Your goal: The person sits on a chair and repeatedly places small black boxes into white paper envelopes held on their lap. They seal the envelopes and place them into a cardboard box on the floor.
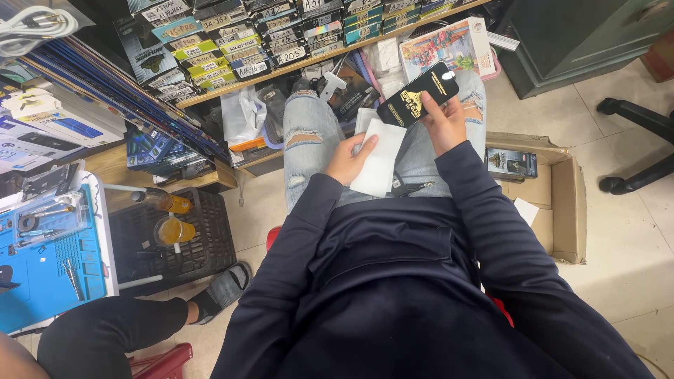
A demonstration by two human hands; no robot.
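My right hand (442,119) grips a flat black packet (418,93) with yellow print, held up over my right knee. My left hand (347,158) holds a plain white sleeve (379,158) against my lap, thumb on top. Both arms are in dark blue sleeves and I sit in ripped light jeans (305,140). A small dark tool (407,187) lies on my lap just below the white sleeve.
A wooden shelf (232,84) packed with labelled boxes runs ahead. An open cardboard box (562,203) with a small dark packet sits on the floor at right. At left are a blue work mat (42,281) with tools, a black crate (210,245), and another person's leg (119,330).
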